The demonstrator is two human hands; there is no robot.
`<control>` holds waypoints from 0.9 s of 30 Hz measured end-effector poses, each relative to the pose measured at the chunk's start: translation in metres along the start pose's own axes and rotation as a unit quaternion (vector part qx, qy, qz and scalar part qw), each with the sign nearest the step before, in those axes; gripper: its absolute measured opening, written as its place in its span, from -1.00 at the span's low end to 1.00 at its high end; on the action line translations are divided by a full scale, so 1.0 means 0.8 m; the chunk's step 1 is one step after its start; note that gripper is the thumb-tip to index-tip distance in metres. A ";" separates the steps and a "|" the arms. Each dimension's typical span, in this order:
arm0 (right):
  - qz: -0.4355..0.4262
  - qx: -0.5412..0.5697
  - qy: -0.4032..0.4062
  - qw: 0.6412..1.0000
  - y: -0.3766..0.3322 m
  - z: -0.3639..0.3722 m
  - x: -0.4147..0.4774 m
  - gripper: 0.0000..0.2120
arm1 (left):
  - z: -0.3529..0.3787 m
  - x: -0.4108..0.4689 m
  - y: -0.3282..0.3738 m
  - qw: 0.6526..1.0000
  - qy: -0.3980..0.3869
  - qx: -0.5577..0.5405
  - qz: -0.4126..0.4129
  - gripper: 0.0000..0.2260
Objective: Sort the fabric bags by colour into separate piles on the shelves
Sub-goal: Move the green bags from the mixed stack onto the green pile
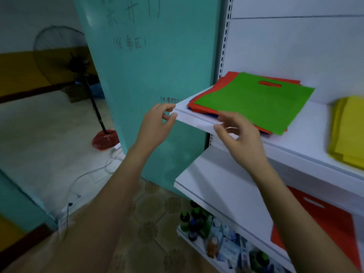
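Note:
A green fabric bag (pixel 256 101) lies on top of a mixed pile on the upper white shelf (pixel 307 134). Red bags (pixel 232 75) and a sliver of blue show under it. At the shelf's front left corner a white bag (pixel 197 120), hard to tell from the white shelf, lies flat. My left hand (pixel 157 123) pinches its left end. My right hand (pixel 238 138) pinches its right end, just in front of the green bag. A yellow pile (pixel 348 131) sits further right on the same shelf. One red bag (pixel 325 223) lies on the shelf below.
A teal partition (pixel 157 66) stands directly left of the shelving. Bottles and packets (pixel 197 219) fill the lowest shelf. A standing fan (pixel 65 62) with a red base and loose cables is on the floor at the left.

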State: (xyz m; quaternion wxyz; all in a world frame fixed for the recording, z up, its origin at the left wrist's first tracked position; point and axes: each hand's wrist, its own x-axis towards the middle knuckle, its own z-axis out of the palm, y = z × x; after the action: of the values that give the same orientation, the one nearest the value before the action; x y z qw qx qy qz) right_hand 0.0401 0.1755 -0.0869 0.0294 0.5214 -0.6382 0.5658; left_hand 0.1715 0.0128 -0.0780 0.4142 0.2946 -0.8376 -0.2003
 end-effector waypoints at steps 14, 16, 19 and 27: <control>0.246 -0.234 0.251 0.907 0.103 -0.096 0.094 -0.74 | 0.142 0.215 0.029 0.964 -0.197 -0.075 0.165 -0.70; 0.289 -0.221 0.270 0.892 0.114 -0.095 0.097 -0.65 | 0.162 0.237 0.029 0.955 -0.229 -0.045 0.180 -0.68; 0.320 -0.201 0.296 0.877 0.125 -0.082 0.089 -0.44 | 0.190 0.254 0.024 0.943 -0.285 -0.006 0.169 -0.59; 0.332 -0.184 0.302 0.874 0.132 -0.085 0.084 -0.64 | 0.229 0.272 0.009 0.930 -0.349 0.030 0.107 -0.38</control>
State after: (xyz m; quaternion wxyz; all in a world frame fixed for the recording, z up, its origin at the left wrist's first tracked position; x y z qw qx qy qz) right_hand -0.1014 0.1648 -0.0936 0.1264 0.0674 -0.8265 0.5445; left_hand -0.0846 -0.1085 -0.0543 0.1056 0.1269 -0.9615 -0.2198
